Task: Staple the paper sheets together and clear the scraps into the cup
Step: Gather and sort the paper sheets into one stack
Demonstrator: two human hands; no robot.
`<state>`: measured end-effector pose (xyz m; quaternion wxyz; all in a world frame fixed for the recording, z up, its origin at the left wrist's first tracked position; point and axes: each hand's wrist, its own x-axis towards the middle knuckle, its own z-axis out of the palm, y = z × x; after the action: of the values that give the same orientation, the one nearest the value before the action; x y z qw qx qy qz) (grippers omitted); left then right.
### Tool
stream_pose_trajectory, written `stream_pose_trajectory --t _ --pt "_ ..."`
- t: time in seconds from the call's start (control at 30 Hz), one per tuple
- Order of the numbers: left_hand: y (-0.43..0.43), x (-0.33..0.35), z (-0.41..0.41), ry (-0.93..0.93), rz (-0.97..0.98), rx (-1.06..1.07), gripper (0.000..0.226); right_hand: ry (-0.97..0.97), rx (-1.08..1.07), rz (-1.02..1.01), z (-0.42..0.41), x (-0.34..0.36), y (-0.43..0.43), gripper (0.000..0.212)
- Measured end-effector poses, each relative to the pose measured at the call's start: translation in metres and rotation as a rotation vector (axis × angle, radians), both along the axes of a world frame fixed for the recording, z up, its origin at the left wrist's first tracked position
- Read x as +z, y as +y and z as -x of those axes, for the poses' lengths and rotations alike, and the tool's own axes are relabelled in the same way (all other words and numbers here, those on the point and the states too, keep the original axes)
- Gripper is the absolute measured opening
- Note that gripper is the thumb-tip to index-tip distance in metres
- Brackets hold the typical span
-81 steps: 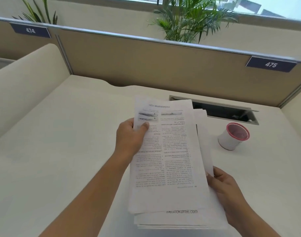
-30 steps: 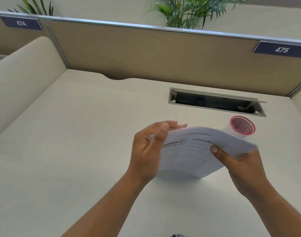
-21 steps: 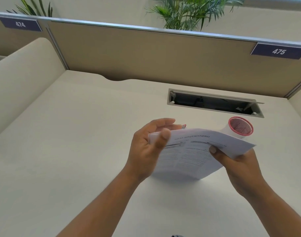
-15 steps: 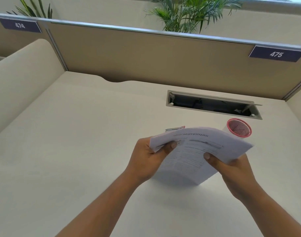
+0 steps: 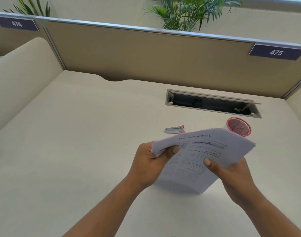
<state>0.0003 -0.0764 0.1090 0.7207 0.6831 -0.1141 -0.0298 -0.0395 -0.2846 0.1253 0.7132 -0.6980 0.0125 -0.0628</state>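
head view: your left hand (image 5: pixel 150 164) and right hand (image 5: pixel 231 173) both grip the paper stack (image 5: pixel 197 159), tilted above the desk (image 5: pixel 78 134), its long axis running away from you. the stapler (image 5: pixel 175 129) lies sideways beyond it, near the cup (image 5: pixel 238 126).

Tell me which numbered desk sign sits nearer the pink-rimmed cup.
The sign reading 475, on the divider's right end above the cup. The 474 sign is far off at the left end.
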Motion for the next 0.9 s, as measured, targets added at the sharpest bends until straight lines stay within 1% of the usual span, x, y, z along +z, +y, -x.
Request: stream_pose_trajectory --t 0.13,0.2,0.27,0.33,0.4,0.47,0.53,0.63,0.7,0.8,0.87,0.9 --pt "0.003 0.002 0.0 -0.006 0.021 -0.02 0.024 -0.013 -0.008 -0.052 0.0 -0.002 -0.003 0.045" --pt "0.004 -0.003 -0.001 0.002 -0.012 -0.023 0.024 -0.008 -0.003 -0.063 0.0 -0.005 -0.003 0.045" --pt "0.002 -0.009 -0.003 0.034 -0.043 -0.026 0.024 0.04 0.011 -0.069 0.0 -0.012 0.0 0.048" --pt "0.0 -0.013 -0.004 0.058 -0.058 -0.016 0.021 0.078 0.013 -0.047 0.0 -0.016 0.002 0.049" --pt "0.001 -0.015 -0.005 0.067 -0.046 -0.013 0.019 0.069 0.011 -0.021 0.001 -0.015 -0.001 0.048" --pt "0.004 -0.016 -0.005 0.067 -0.015 -0.036 0.021 0.039 0.014 0.006 0.002 -0.011 -0.004 0.046" --pt "0.004 -0.018 -0.004 0.05 -0.022 -0.066 0.024 0.033 0.055 0.05 0.002 -0.011 -0.005 0.046" --pt "0.002 -0.024 -0.002 0.072 -0.028 -0.028 0.022 0.073 0.118 0.176 0.001 -0.017 -0.005 0.047" --pt "0.004 -0.028 -0.003 0.093 -0.004 -0.001 0.019 0.082 0.112 0.191 -0.001 -0.018 -0.009 0.046" --pt "0.008 -0.028 -0.006 0.14 0.071 -0.025 0.017 0.076 0.065 0.148 -0.001 -0.018 -0.017 0.035" --pt "0.01 -0.027 -0.009 0.216 0.13 -0.067 0.021 0.101 0.01 0.129 -0.002 -0.023 -0.02 0.024" --pt "0.011 -0.028 -0.01 0.25 0.129 -0.089 0.024 0.128 -0.008 0.128 -0.002 -0.027 -0.021 0.019"
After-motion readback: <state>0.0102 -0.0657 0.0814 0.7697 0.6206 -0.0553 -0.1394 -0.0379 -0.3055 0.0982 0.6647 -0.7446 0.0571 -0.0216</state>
